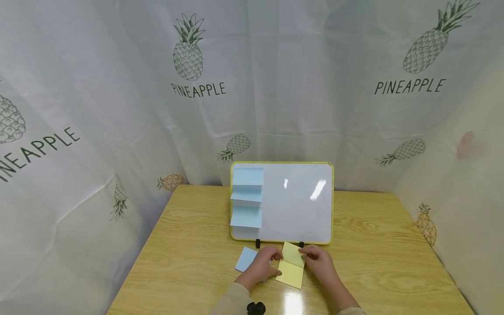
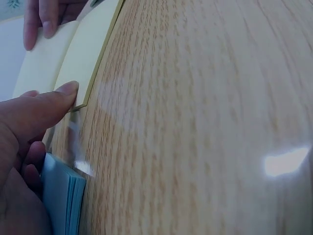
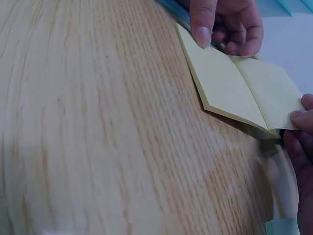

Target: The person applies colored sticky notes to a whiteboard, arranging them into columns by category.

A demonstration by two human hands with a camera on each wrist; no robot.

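A pad of yellow sticky notes (image 1: 290, 277) lies on the table in front of the whiteboard, its top sheet (image 1: 292, 253) folded back away from the pad. My left hand (image 1: 261, 264) holds the pad's left side; in the left wrist view its thumb (image 2: 61, 95) presses on the pad's corner. On the other side, my right hand (image 1: 320, 264) pinches the lifted sheet (image 3: 276, 90) by its edge between thumb and fingers. A pad of blue sticky notes (image 1: 245, 258) sits partly hidden beneath the left hand, its layered edge visible in the left wrist view.
A whiteboard (image 1: 295, 205) with a yellow frame stands on black feet (image 1: 257, 243) behind the pads. Several light blue notes (image 1: 248, 176) stick in a column down its left side, their lower edges curling outward. A curtain (image 1: 291, 87) with pineapple prints surrounds the wooden table (image 1: 378, 253).
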